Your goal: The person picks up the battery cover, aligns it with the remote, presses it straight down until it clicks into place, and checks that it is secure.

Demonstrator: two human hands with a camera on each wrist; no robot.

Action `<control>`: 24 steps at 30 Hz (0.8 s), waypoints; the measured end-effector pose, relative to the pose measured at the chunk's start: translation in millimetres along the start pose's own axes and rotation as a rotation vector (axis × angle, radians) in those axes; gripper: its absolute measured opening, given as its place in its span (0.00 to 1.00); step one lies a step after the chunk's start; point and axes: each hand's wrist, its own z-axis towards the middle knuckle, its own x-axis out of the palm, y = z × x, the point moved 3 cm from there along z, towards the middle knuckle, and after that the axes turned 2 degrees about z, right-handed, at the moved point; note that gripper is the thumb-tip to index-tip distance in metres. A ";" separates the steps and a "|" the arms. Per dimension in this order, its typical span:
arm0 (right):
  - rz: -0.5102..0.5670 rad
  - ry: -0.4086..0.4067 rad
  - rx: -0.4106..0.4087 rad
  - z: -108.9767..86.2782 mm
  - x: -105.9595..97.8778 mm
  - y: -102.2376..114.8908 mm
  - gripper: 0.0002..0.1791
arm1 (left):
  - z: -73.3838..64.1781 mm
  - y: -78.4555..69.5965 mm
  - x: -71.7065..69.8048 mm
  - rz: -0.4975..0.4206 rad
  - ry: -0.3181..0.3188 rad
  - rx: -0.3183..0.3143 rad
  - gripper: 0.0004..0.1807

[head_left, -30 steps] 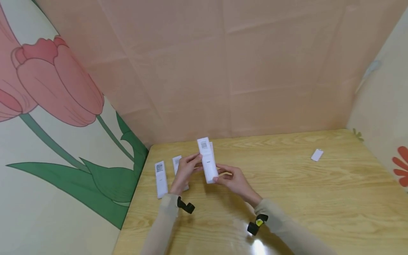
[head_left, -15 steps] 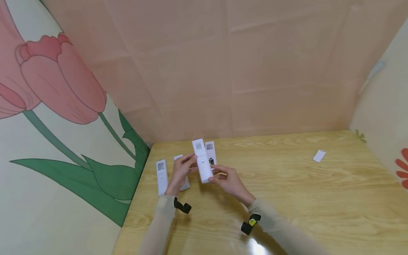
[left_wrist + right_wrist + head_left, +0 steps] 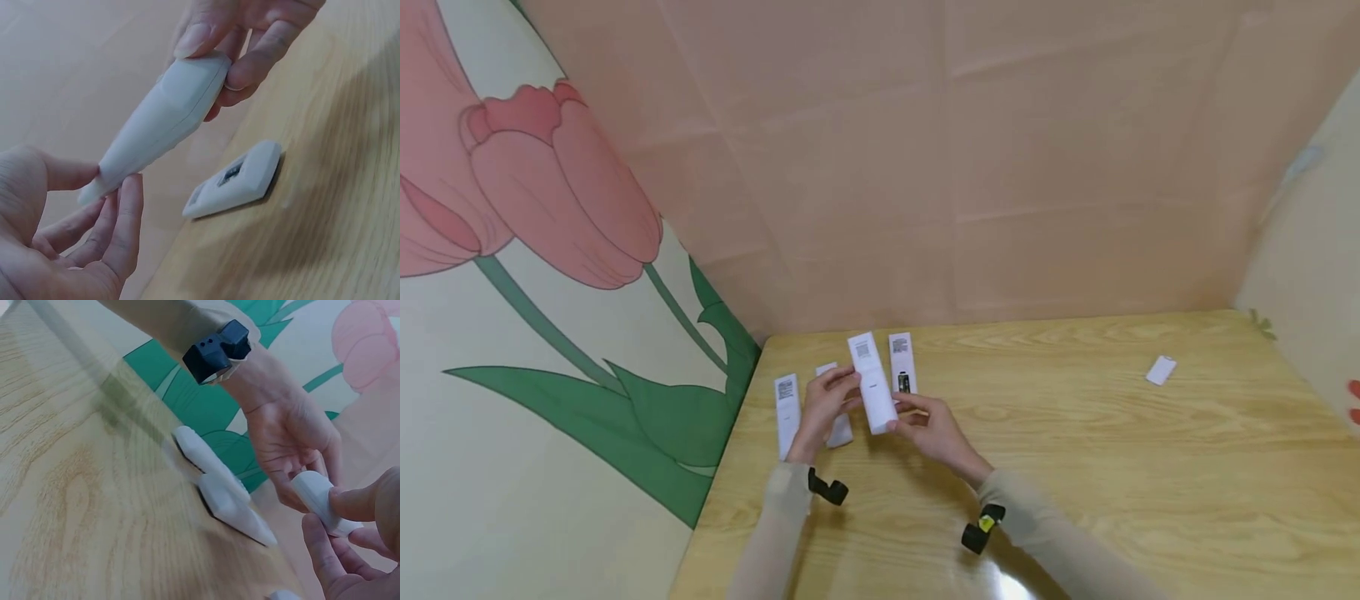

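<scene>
Both hands hold a slim white remote control [image 3: 872, 385] up off the table, its back with a printed label facing the head camera. The left hand [image 3: 826, 407] pinches the labelled end between thumb and fingers, as the left wrist view shows. At the thicker end, the right hand [image 3: 365, 553] grips the remote with its thumb on one face and fingers on the other. Just behind lies a second white remote control [image 3: 902, 354], back up, its battery compartment uncovered and a dark battery showing inside.
Two more white remote controls lie at the left, one at the table's left side [image 3: 786, 408] and one partly behind the left hand [image 3: 841, 432]. A small white battery cover [image 3: 1161, 370] lies far right. The wooden table [image 3: 1075, 467] meets a pink cloth backdrop [image 3: 1075, 167].
Both hands have shifted the held remote slightly left, so the uncovered remote behind it now shows. The grips look the same. The head view has turned a little left.
</scene>
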 end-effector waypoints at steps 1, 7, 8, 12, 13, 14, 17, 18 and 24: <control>-0.001 0.001 -0.007 0.4 0.9 -1.1 0.29 | 0.4 1.2 -0.4 0.004 0.002 -0.003 0.21; -0.043 -0.023 0.003 1.9 5.8 -7.4 0.27 | 1.1 5.5 -3.6 0.034 -0.005 -0.021 0.21; -0.050 -0.030 0.007 1.7 6.5 -8.3 0.27 | 0.6 5.4 -4.1 0.044 -0.008 -0.023 0.21; -0.073 -0.038 0.004 2.5 9.4 -13.4 0.26 | -0.9 7.6 -6.6 0.097 -0.020 -0.029 0.22; -0.076 -0.040 0.005 2.9 10.3 -14.8 0.26 | -1.1 8.8 -6.8 0.109 -0.024 -0.029 0.22; -0.082 -0.038 0.005 3.2 11.0 -16.4 0.26 | -0.7 10.2 -7.1 0.118 -0.027 -0.031 0.22; -0.099 -0.034 0.009 4.5 12.3 -21.9 0.26 | 1.6 15.1 -7.0 0.142 -0.035 -0.030 0.21; -0.106 -0.029 0.004 4.6 12.4 -23.3 0.26 | 2.3 16.4 -6.6 0.153 -0.037 -0.030 0.21; -0.138 -0.017 -0.022 5.5 12.9 -26.9 0.26 | 4.7 20.5 -5.8 0.219 -0.049 -0.039 0.21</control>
